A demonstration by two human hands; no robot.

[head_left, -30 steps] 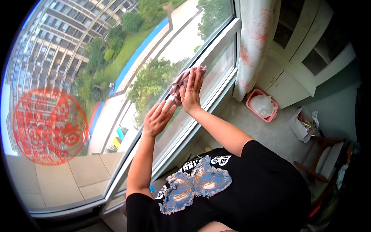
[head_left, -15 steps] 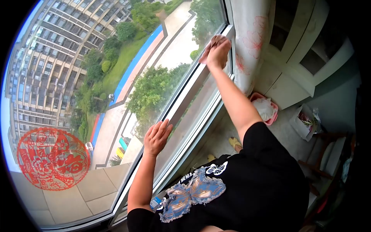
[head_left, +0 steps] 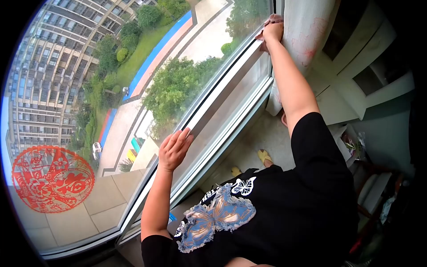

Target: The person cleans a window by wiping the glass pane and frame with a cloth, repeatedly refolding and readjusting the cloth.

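Observation:
My right hand (head_left: 273, 32) is closed on a pinkish-brown cloth (head_left: 274, 19). It presses the cloth to the upper end of the white window rail (head_left: 222, 86), close to the corner by the curtain. Bits of cloth stick out above and below the fingers. Lower down, my left hand (head_left: 174, 150) lies over the same rail, its fingers stretched out and holding nothing. Behind the rail stands the window glass (head_left: 195, 49), with a round red paper-cut decoration (head_left: 53, 179) at the lower left.
A white curtain (head_left: 307, 31) with a red flower pattern hangs beside the right hand. Pale cabinets (head_left: 344, 100) stand behind it. A bag (head_left: 347, 138) and a wooden chair (head_left: 367, 187) are at the right. My feet in yellow slippers (head_left: 264, 155) show on the floor.
My right hand has slid with the cloth up and right along the rail to the curtain end. My left hand stays on the rail. The view has shifted slightly.

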